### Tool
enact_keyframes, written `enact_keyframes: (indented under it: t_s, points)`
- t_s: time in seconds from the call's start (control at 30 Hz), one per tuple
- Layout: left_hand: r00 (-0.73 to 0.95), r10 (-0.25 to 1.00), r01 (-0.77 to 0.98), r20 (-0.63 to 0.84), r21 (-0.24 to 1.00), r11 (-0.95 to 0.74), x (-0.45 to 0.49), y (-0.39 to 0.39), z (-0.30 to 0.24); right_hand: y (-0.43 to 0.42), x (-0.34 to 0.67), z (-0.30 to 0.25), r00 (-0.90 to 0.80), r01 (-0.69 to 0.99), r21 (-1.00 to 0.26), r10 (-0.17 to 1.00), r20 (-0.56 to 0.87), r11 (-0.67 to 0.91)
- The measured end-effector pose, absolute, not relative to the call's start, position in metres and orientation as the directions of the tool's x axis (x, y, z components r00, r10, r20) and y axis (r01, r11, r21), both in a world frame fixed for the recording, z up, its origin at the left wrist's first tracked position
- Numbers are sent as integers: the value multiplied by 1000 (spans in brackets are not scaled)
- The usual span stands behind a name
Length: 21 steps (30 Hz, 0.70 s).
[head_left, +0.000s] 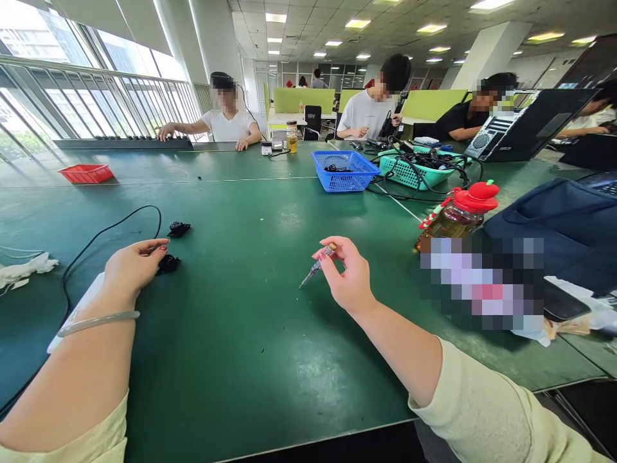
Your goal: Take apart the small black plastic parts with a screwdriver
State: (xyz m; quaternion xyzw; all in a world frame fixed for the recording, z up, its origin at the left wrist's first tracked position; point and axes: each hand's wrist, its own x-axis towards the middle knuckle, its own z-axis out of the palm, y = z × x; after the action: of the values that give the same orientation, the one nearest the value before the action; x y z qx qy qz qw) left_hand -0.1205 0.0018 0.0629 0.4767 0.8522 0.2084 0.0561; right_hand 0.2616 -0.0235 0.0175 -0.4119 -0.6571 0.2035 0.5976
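My right hand [351, 273] grips a small screwdriver [318, 265] between thumb and fingers. Its thin shaft slants down to the left, the tip close above or on the green table [250, 334]. At the left, my left hand [135, 263] has its thumb and fingers drawn together; what they hold, if anything, is hidden. Two small black pieces lie by its fingertips, one black piece [178, 229] just beyond and another black piece [168, 263] partly behind the thumb. A black cable [91, 241] loops behind this hand, and a white flat object [80, 308] shows under the forearm.
A blue basket [344, 172], a green basket [417, 172] of cables and a red tray [87, 173] stand farther back. On the right are a red-lidded bottle [457, 215], a phone [566, 301] and a dark bag [554, 225]. Several people sit across the table.
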Motion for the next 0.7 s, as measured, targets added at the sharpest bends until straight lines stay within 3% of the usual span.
enact_keyframes:
  t_s: [0.37,0.63,0.7]
  points:
    - [-557,830,819,37,191,541,-125,8,61,-23,262,16,32,251,-800,822,569,544]
    - [-535,845,839,-17,107,534,-126,10,58,-23,262,16,34,235,-819,838,545,523]
    - [-470,883,876,7,130,465,-137,14,52,-23,262,16,34,232,-822,840,541,520]
